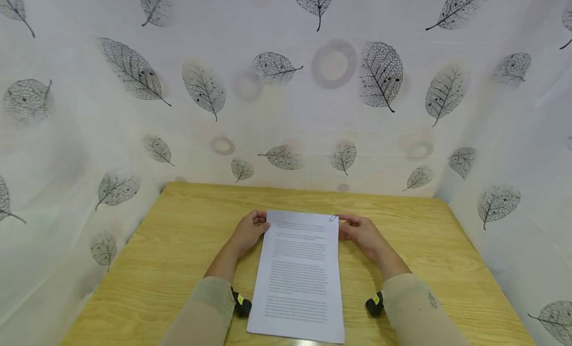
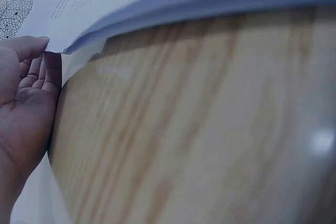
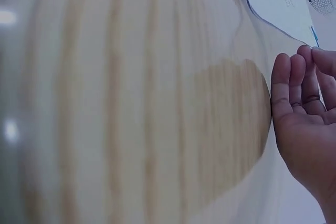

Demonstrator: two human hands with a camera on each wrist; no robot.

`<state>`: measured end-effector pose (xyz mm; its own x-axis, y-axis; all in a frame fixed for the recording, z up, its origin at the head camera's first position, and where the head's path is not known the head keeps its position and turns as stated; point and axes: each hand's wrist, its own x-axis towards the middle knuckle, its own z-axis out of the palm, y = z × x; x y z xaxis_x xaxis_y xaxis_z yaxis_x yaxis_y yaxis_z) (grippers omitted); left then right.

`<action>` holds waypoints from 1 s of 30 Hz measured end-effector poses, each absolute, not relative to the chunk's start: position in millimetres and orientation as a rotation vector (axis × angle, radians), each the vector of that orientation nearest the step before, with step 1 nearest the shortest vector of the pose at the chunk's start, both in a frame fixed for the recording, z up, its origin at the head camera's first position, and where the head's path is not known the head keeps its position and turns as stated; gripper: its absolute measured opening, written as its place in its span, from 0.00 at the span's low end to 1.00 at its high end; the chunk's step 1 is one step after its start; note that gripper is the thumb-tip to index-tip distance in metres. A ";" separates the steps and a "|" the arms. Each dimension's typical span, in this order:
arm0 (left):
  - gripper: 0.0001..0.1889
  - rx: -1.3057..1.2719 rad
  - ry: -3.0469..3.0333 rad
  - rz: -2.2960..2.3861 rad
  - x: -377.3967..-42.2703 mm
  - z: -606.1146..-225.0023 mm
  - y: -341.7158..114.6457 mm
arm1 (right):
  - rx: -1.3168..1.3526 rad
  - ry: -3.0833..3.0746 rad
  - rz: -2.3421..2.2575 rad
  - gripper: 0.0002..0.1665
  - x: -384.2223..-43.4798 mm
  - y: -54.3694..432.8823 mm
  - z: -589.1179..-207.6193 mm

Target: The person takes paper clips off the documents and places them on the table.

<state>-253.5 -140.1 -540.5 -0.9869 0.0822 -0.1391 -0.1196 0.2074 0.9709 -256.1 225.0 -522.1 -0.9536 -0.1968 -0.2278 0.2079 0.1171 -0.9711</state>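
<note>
A stack of printed paper (image 1: pixel 300 276) faces up in front of me in the head view, with a blue paper clip (image 1: pixel 332 218) at its far right corner. My left hand (image 1: pixel 249 232) pinches the far left edge between thumb and curled fingers. On the other side my right hand (image 1: pixel 363 235) pinches the far right corner close to the clip. In the left wrist view the paper's edge (image 2: pixel 157 11) bows above the tabletop, with the left thumb on top of it. The right wrist view shows the right thumb and index fingertip meeting at the corner, beside the blue clip (image 3: pixel 314 35).
A wood-grain table (image 1: pixel 178 246) lies under the paper and forearms. Behind it and along both sides hangs a white sheet (image 1: pixel 286 112) printed with dark leaves. A black wrist camera (image 1: pixel 242 305) sits at the left sleeve, another black camera (image 1: pixel 375 305) at the right.
</note>
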 end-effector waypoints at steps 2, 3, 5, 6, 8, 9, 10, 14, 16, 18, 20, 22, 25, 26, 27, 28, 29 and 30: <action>0.12 -0.038 2.309 1.882 -252.8 -539.7 -140.0 | 0.002 2.128 -1.881 0.27 -256.5 224.3 -521.6; 0.12 -0.038 2.311 1.880 -252.4 -539.0 -139.8 | 0.008 2.137 -1.877 0.27 -256.5 224.0 -521.0; 0.12 -0.040 2.311 1.879 -251.4 -537.5 -139.3 | 0.023 2.157 -1.867 0.26 -256.0 223.4 -519.3; 0.12 -0.042 2.308 1.879 -251.1 -537.3 -139.1 | 0.034 2.163 -1.865 0.25 -255.8 222.8 -518.3; 0.12 -0.044 2.307 1.881 -250.6 -536.6 -138.5 | 0.051 2.175 -1.859 0.24 -255.2 222.1 -516.2; 0.12 -0.043 2.311 1.879 -250.2 -536.2 -138.4 | 0.057 2.177 -1.857 0.24 -254.9 221.7 -515.2; 0.12 -0.044 2.309 1.881 -250.0 -536.1 -138.2 | 0.055 2.180 -1.848 0.24 -254.5 221.5 -514.2; 0.12 -0.046 2.305 1.879 -249.5 -536.3 -137.5 | -0.002 2.163 -1.820 0.24 -252.4 222.7 -509.6; 0.12 -0.052 2.303 1.877 -249.7 -536.8 -137.3 | -0.047 2.153 -1.802 0.24 -251.0 225.7 -507.2; 0.12 -0.057 2.302 1.877 -249.9 -537.0 -137.6 | -0.070 2.136 -1.799 0.24 -250.3 230.1 -505.5; 0.13 -0.067 2.300 1.878 -250.6 -537.3 -138.2 | -0.083 2.127 -1.792 0.25 -250.3 235.5 -504.8; 0.13 -0.071 2.302 1.876 -251.0 -537.8 -139.1 | -0.076 2.110 -1.801 0.25 -250.7 240.9 -505.5; 0.13 -0.069 2.292 1.872 -251.0 -538.4 -140.6 | -0.101 2.101 -1.816 0.26 -251.5 249.0 -507.6; 0.14 -0.062 2.290 1.870 -250.8 -538.6 -141.0 | -0.098 2.101 -1.830 0.26 -251.4 250.8 -507.8; 0.14 -0.056 2.287 1.868 -250.9 -539.0 -141.3 | -0.105 2.105 -1.837 0.26 -251.3 252.5 -508.0; 0.14 -0.050 2.282 1.869 -251.0 -539.3 -141.4 | -0.109 2.113 -1.841 0.27 -251.5 254.2 -508.6; 0.14 -0.050 2.274 1.874 -251.0 -539.0 -141.2 | -0.109 2.124 -1.845 0.27 -251.5 255.6 -508.9; 0.14 -0.047 2.274 1.876 -251.1 -539.4 -140.9 | -0.099 2.140 -1.844 0.27 -251.9 257.1 -509.6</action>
<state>-251.1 -140.9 -539.4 -0.9810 0.0975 -0.1679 -0.1464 0.1971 0.9694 -251.9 257.1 -509.6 -0.9484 -0.2539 -0.1899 0.1504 0.1670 -0.9744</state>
